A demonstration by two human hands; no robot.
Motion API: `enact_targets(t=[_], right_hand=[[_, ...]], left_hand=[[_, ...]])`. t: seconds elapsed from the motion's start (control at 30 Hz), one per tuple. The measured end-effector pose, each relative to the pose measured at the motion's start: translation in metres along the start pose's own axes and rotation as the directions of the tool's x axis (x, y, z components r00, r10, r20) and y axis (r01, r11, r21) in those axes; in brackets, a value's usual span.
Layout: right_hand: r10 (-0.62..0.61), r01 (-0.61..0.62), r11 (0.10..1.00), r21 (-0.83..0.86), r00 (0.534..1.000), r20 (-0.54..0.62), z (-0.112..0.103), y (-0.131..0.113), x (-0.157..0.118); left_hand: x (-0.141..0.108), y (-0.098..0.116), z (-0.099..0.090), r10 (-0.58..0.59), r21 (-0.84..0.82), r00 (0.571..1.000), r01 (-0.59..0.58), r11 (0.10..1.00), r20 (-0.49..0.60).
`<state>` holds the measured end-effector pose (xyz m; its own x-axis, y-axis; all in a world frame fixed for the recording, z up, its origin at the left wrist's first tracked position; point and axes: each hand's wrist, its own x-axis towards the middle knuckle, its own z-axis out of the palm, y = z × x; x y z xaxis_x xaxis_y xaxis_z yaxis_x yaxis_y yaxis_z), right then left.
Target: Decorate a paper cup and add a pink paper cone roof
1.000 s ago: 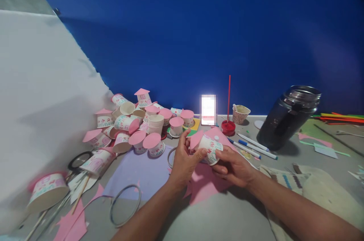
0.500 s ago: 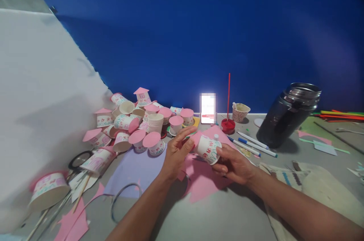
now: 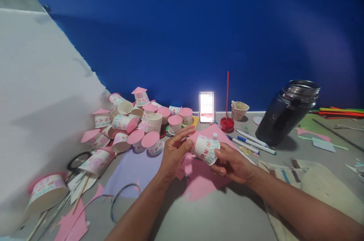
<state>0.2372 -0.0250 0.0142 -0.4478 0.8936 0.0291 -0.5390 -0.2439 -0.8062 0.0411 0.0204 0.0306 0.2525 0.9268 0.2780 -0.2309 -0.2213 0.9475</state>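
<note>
A white paper cup (image 3: 207, 149) with red and green drawings lies tilted between my hands, a pink paper piece at its left end. My right hand (image 3: 231, 162) is closed round the cup's right end, thumb on top and fingers below. My left hand (image 3: 175, 152) presses the pink end, its thumb against it and the other fingers stretched behind. Below the cup lie pink paper sheets (image 3: 201, 180). Many similar cups with pink paper tops (image 3: 152, 143) are heaped at the left, around a stack of plain cups (image 3: 154, 122).
A dark metal bottle (image 3: 284, 116) stands at the right, near several markers (image 3: 251, 140). Behind my hands are a lit phone (image 3: 207, 107), a red pot (image 3: 227, 124) with an upright stick and a small patterned cup (image 3: 239, 112). A cloth (image 3: 327, 191) lies at the lower right.
The view has shifted slightly, so things appear a little further left. My hands keep nearly the same hold on the cup.
</note>
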Motion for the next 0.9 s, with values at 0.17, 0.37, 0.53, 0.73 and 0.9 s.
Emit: enact_targets(t=[0.17,0.37,0.53,0.73,0.9], right_hand=[[0.002,-0.002,1.000,-0.023,1.000,-0.009,0.000,0.001,0.001],[0.024,-0.026,0.999,-0.046,0.999,-0.036,0.000,0.001,0.001],[0.018,-0.021,0.998,-0.059,0.999,-0.047,0.002,-0.001,0.001],[0.022,-0.026,0.997,-0.075,0.998,-0.050,0.003,-0.002,0.001],[0.025,-0.029,0.995,-0.099,0.999,-0.045,0.004,-0.003,0.002]], left_hand=[[0.001,0.002,-0.001,0.130,0.108,0.991,-0.125,0.986,-0.044],[-0.001,0.006,0.002,0.142,0.227,0.989,-0.129,0.965,-0.040],[-0.003,0.005,0.004,0.102,0.199,0.994,-0.093,0.976,-0.036],[-0.004,0.010,0.005,0.083,0.196,0.995,-0.069,0.978,-0.064],[-0.004,0.010,0.005,0.142,0.224,0.989,-0.132,0.966,-0.030]])
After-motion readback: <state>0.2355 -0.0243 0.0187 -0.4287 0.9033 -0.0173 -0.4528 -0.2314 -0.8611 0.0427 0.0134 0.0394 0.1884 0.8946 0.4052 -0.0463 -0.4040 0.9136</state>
